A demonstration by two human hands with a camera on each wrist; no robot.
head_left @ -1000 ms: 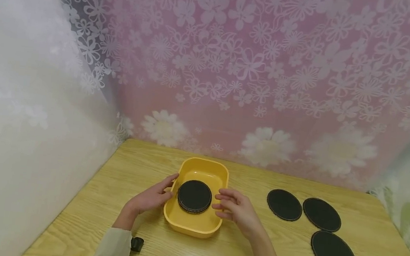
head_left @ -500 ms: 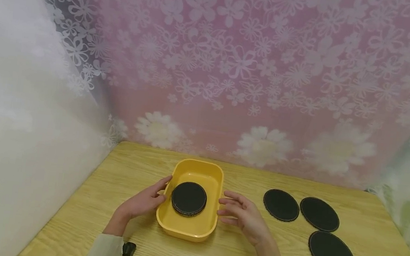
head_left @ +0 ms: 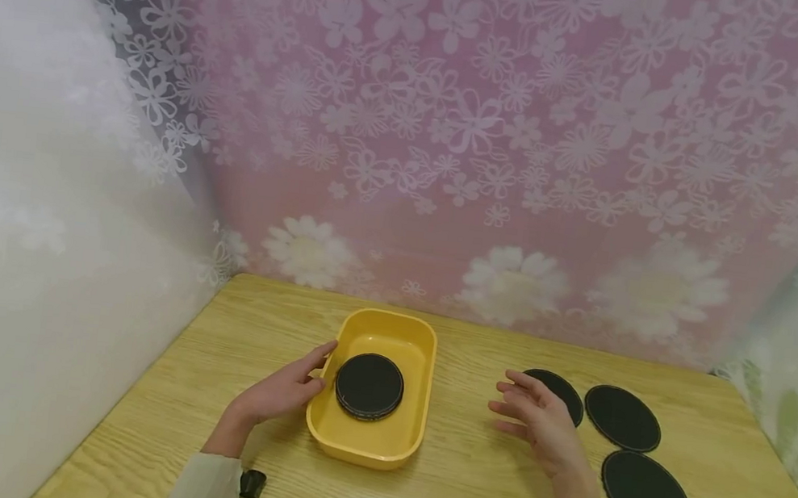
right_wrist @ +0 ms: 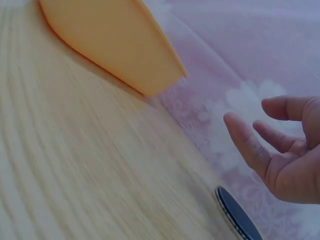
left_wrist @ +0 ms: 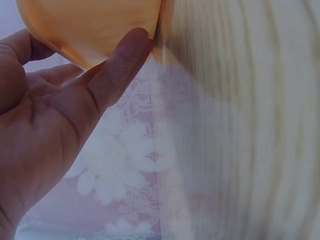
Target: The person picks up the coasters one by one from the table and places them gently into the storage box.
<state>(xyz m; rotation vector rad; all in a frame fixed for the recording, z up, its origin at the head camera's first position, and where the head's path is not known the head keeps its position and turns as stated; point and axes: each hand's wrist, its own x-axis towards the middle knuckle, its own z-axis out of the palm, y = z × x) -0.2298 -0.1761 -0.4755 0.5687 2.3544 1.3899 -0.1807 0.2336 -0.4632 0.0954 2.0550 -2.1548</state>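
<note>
A yellow rectangular tub (head_left: 366,452) stands on the wooden table, holding a black round coaster (head_left: 370,385) with a stitched edge, apparently stacked on another. My left hand (head_left: 279,392) touches the tub's left wall with extended fingers, the fingertips right at the rim. In the left wrist view the fingers (left_wrist: 117,70) lie along the wall's outside. My right hand (head_left: 541,422) is in the air right of the tub, fingers loosely bent and apart, nothing between them. It partly covers the nearest loose coaster (head_left: 560,386), which appears below it in the right wrist view.
Two more black coasters lie to the right, one at the back (head_left: 622,418) and one nearer the front (head_left: 646,497). The wooden table (head_left: 462,483) meets a pink flowered curtain (head_left: 437,164) behind it. A pale curtain (head_left: 63,246) hangs along the left side.
My right hand has left the tub's right side and moved rightward to the loose coasters. My left hand stays on the tub's left wall. The head view has shifted slightly.
</note>
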